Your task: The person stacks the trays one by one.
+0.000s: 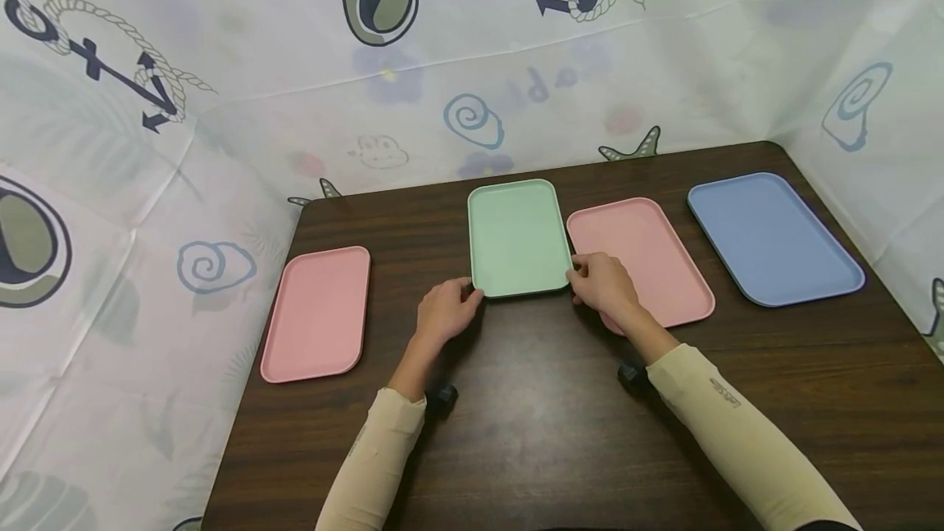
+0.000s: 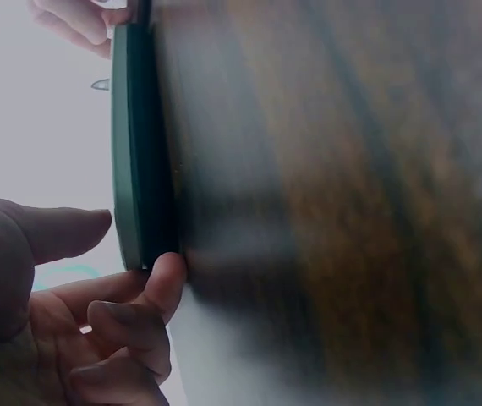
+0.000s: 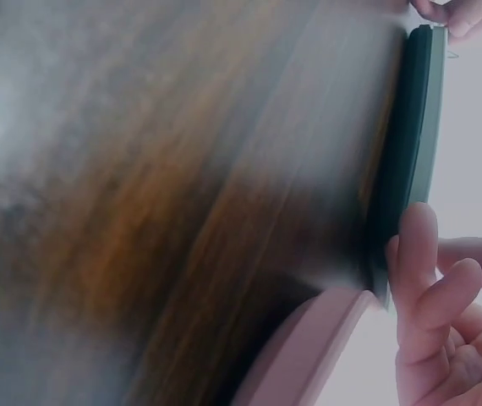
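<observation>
A light green rectangular tray [image 1: 519,238] lies near the far edge of the dark wooden table. At its near left corner is my left hand [image 1: 446,310], thumb and fingertips gripping the rim. My right hand [image 1: 606,285] holds the near right corner, its forearm crossing over a pink tray [image 1: 649,244]. In the left wrist view, the green tray [image 2: 124,152] appears edge-on, with the left thumb on its upper side and curled fingers at the corner. From the right wrist, the tray's edge [image 3: 423,127] shows beside the curled right fingers [image 3: 419,245].
Another pink tray [image 1: 317,314] lies at the table's left edge. A blue tray [image 1: 774,236] rests at the right, beyond the nearer pink one. Printed cloth [image 1: 295,129] hangs behind and beside the wooden table [image 1: 546,433].
</observation>
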{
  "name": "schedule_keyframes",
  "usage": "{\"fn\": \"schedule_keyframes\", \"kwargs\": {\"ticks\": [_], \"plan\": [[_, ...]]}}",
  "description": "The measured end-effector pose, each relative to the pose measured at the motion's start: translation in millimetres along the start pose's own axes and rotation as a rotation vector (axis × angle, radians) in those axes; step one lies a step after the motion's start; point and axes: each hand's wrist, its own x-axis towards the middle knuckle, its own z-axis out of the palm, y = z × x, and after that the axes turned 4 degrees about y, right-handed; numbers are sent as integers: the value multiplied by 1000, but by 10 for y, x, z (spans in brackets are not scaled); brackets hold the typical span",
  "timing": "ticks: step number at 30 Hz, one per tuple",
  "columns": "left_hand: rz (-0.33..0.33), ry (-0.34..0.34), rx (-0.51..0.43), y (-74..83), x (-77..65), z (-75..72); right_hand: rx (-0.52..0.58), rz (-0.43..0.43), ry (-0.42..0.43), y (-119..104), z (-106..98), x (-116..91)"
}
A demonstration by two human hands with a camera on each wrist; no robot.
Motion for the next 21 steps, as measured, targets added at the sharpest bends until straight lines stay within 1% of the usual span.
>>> {"fn": "schedule_keyframes", "kwargs": {"ticks": [5,8,14,17,21], "plan": [[-17,-20,3,29,-110,-39,37,-25,-2,17,9,-73],[-23,-30,18,56,-163,-60,57,-44,-9,31,-19,-130],[-19,4,72,116,-227,-79,40,-76,1,121,-153,-207],[7,24,96,175,-257,-50,10,-75,53,222,-264,-196],[77,14,91,318,-301,55,-75,-69,193,379,-447,-139]]}}
